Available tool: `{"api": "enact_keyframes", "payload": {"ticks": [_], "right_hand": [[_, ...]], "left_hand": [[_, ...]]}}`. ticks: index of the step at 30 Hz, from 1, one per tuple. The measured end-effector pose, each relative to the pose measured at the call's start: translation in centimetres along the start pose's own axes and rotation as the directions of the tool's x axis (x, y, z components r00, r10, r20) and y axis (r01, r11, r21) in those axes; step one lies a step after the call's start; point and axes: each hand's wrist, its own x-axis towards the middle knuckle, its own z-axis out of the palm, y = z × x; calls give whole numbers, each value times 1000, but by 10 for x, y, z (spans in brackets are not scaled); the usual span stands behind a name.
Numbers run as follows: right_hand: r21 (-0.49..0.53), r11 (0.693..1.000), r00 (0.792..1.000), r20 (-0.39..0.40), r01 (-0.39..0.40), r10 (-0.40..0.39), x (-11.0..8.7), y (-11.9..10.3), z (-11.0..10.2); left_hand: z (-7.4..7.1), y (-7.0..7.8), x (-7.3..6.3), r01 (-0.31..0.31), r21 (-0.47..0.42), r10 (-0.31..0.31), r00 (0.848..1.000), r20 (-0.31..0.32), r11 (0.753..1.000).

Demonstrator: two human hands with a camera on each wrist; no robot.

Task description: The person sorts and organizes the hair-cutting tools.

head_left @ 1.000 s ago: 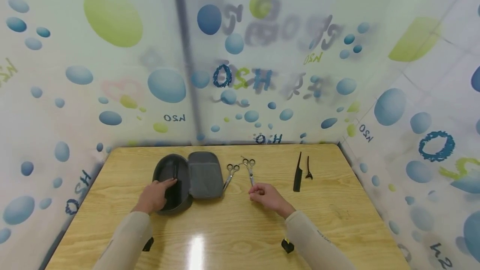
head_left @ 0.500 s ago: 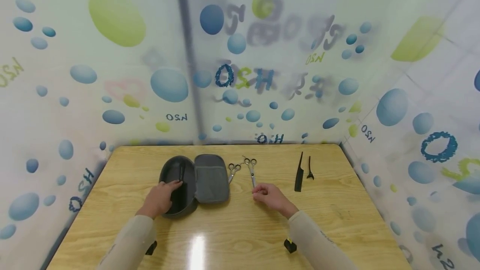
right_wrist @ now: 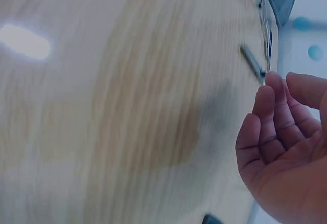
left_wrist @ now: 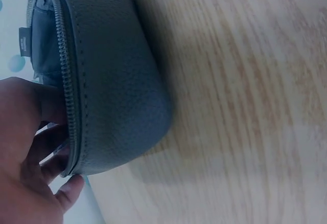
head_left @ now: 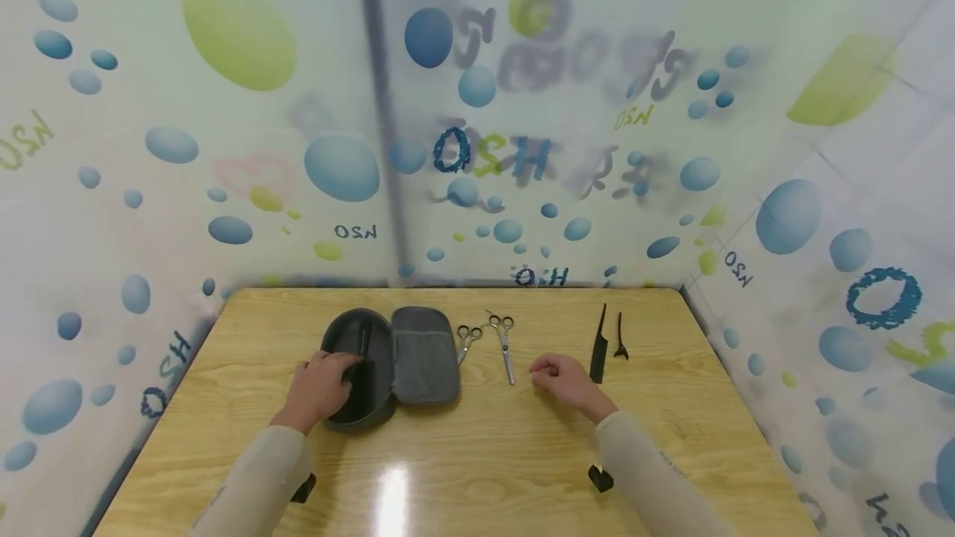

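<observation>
A grey zippered case (head_left: 425,363) lies unfolded on the table at left centre, with a slim black object (head_left: 364,338) inside its deeper half. My left hand (head_left: 319,389) reaches over that half's left rim. In the left wrist view, its fingers (left_wrist: 51,139) dip behind the zipper edge, so whether they grip anything is hidden. Thinning-type scissors (head_left: 507,350) lie right of the case, beside a second pair of scissors (head_left: 467,341). My right hand (head_left: 565,381) hovers right of them, fingers loosely bent and holding nothing. A black tail comb (head_left: 599,350) lies just beyond it.
A black hair clip (head_left: 620,338) lies right of the comb on the wooden table (head_left: 477,454). A patterned wall (head_left: 477,106) rises behind the table's back edge, and another stands at each side.
My right hand has let go of the scissors and moved right, leaving them lying on the table. My left fingers, one formerly extended to the black object, are now bent further into the case.
</observation>
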Motion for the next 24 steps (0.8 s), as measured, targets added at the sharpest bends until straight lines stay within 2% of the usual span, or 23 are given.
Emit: {"api": "enact_keyframes", "payload": {"ticks": [5, 11, 15, 19, 24], "right_hand": [[-65, 998, 998, -65, -7, 3, 3, 11, -17], [-136, 991, 991, -135, 5, -23, 4, 20, -35], [-164, 986, 980, -193, 12, -44, 4, 25, -43], [-200, 980, 962, -268, 0, -55, 6, 31, -48], [-250, 967, 946, -321, -40, -44, 13, 38, -54]], "left_hand": [[-4, 3, 2, -17, -7, 16, 996, -87, 1000], [-7, 8, 5, -58, -8, 56, 981, -188, 998], [-9, 13, 8, -88, -26, 81, 975, -207, 996], [-8, 18, 11, -120, -92, 98, 971, -216, 989], [-7, 28, 11, -137, -178, 98, 972, -212, 974]]}}
